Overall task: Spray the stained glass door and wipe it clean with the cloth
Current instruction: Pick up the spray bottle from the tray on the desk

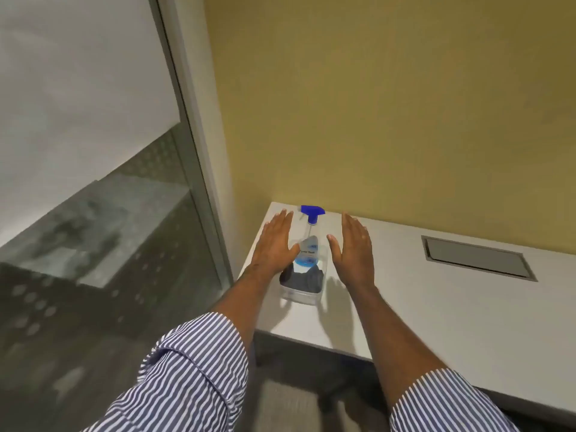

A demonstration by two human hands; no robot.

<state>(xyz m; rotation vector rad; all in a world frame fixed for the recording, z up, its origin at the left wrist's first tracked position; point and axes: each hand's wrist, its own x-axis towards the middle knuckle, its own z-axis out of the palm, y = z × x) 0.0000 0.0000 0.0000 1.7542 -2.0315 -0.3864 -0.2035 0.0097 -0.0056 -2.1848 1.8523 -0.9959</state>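
Note:
A clear spray bottle (pixel 310 241) with a blue trigger head stands in a clear plastic bin (pixel 300 296) on the white table (pixel 436 300). A dark cloth (pixel 304 279) lies bunched in the bin at the bottle's foot. My left hand (pixel 276 243) hovers flat, fingers straight, just left of the bottle. My right hand (pixel 353 247) is held the same way just right of it. Neither hand holds anything. The glass door (pixel 93 169) fills the left side, its upper part frosted and its lower part streaked and smudged.
A grey door frame (pixel 199 126) runs between the glass and the yellow wall (pixel 389 104). A grey cable hatch (pixel 477 260) is set into the table at the right. Dark carpet (pixel 296 385) lies below the table's near edge.

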